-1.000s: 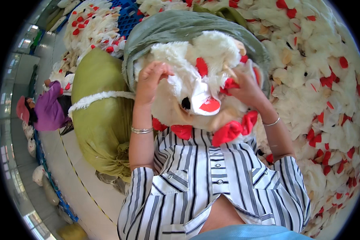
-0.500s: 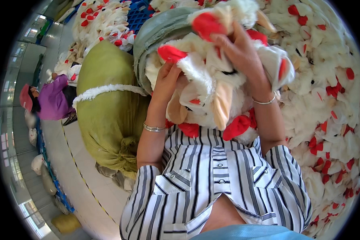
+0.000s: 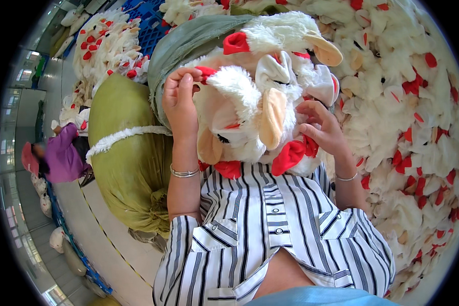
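In front of me lies a heap of unstuffed plush toy skins in white fur, with red feet, tan ears and sewn eyes, in the mouth of a grey-green sack. My left hand is raised at the heap's left side, fingers apart, its fingertips beside a red plush foot. Whether they touch it is hard to see. My right hand hovers at the near right of the heap, fingers loosely bent and apart, nothing held. Close below it is a red plush piece.
A full olive-green sack, tied with a white furry strip, stands to my left. Many more white and red plush skins are piled along the right. A person in purple works at the far left. Blue plastic pallets lie at the back.
My right hand has let go of the plush skin it held at the top of the heap and come down toward me. My left hand has loosened from the red foot.
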{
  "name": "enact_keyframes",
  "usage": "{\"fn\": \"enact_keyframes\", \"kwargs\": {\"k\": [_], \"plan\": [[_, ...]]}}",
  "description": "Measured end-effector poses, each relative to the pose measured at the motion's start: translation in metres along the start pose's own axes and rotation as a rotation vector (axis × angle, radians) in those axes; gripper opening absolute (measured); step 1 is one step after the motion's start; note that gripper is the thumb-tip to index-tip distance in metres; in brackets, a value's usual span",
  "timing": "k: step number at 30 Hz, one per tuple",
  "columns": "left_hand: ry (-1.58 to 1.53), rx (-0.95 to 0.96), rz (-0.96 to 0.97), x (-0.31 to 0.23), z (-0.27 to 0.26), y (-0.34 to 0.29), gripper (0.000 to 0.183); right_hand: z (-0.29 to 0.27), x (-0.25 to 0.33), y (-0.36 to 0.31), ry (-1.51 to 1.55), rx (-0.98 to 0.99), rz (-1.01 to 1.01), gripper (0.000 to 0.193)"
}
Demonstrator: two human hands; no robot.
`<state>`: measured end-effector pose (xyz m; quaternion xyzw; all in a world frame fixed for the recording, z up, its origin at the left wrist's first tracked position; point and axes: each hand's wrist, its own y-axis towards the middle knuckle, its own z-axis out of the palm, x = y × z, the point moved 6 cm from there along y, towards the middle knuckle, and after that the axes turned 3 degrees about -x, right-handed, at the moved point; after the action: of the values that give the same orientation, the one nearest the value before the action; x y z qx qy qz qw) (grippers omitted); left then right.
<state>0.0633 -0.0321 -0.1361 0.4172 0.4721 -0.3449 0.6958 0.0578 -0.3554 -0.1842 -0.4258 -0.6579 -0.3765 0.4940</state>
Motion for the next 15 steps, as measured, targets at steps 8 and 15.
{"fn": "enact_keyframes", "kwargs": {"k": [8,15], "plan": [[0.342,0.555,0.435,-0.061,0.097,-0.014,0.017,-0.07,0.022,0.083,0.217,-0.682,-0.238,0.038],[0.781,0.875,0.416,-0.012,0.141,-0.023,0.041,-0.037,0.019,0.179,-0.083,-0.217,-0.239,0.032]]}}
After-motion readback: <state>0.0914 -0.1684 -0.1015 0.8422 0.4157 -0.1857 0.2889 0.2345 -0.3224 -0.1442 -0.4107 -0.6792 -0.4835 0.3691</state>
